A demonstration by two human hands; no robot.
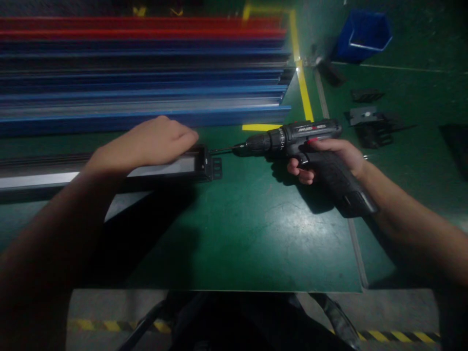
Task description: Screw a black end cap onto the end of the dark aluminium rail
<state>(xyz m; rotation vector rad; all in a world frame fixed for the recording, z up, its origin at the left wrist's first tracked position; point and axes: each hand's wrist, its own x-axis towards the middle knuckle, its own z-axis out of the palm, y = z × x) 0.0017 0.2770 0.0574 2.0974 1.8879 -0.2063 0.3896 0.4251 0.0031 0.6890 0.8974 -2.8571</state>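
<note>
My left hand (157,141) lies on the one long black bar (175,167), fingers together and bent over it, hiding part; the bar runs off the left edge of the green surface (256,234). My right hand (329,158) is wrapped tight around the one drill (303,139), its tip at the bar's end

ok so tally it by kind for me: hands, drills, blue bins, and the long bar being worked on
hands: 2 (left hand, right hand)
cordless drill: 1
long bar: 1
blue bin: 1
total: 5
</note>
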